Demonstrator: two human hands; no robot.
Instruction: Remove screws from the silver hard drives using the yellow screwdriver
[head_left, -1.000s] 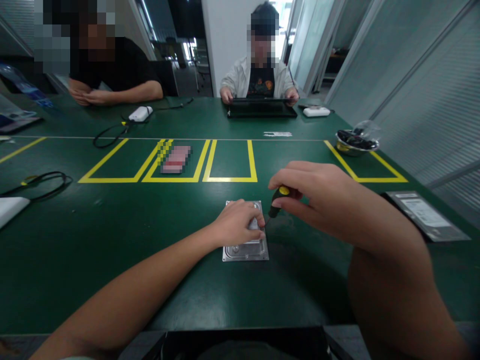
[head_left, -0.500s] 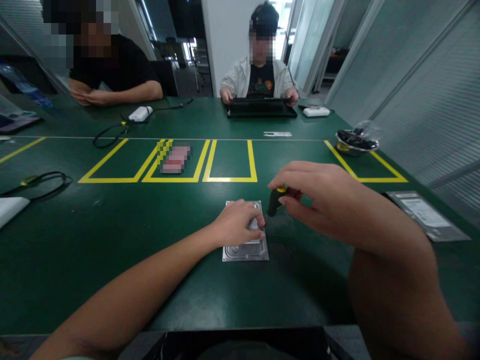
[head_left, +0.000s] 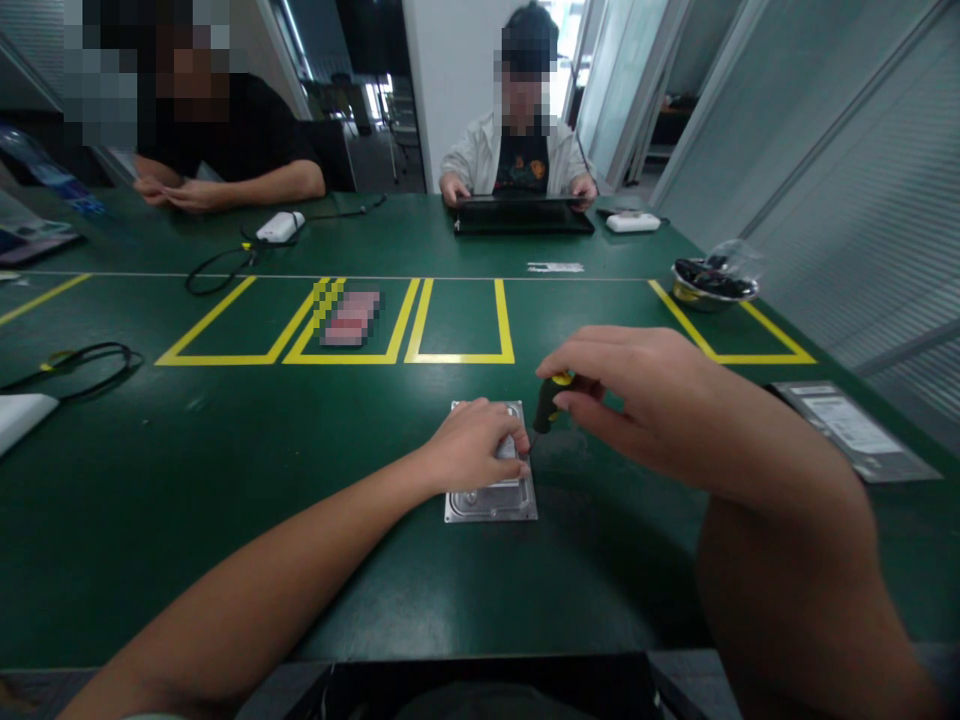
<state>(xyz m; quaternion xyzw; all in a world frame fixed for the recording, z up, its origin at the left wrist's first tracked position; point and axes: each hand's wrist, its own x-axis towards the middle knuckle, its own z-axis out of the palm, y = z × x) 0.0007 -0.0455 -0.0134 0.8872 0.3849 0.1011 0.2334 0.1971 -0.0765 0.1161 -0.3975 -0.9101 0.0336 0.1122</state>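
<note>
right hand [head_left: 634, 385] pinches the screwdriver [head_left: 550, 405], tilted, blade down at the right edge of the drive [head_left: 491, 507] (tip too small to tell if seated) – left hand [head_left: 478, 447] lies over the drive, fingers bent, can't tell if gripping or just pressing – drive flat on table [head_left: 375, 570]

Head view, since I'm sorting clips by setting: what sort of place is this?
Probably an indoor shared workroom: a green table marked with yellow tape, a screwdriver in the right hand, and a person seated across.
</note>
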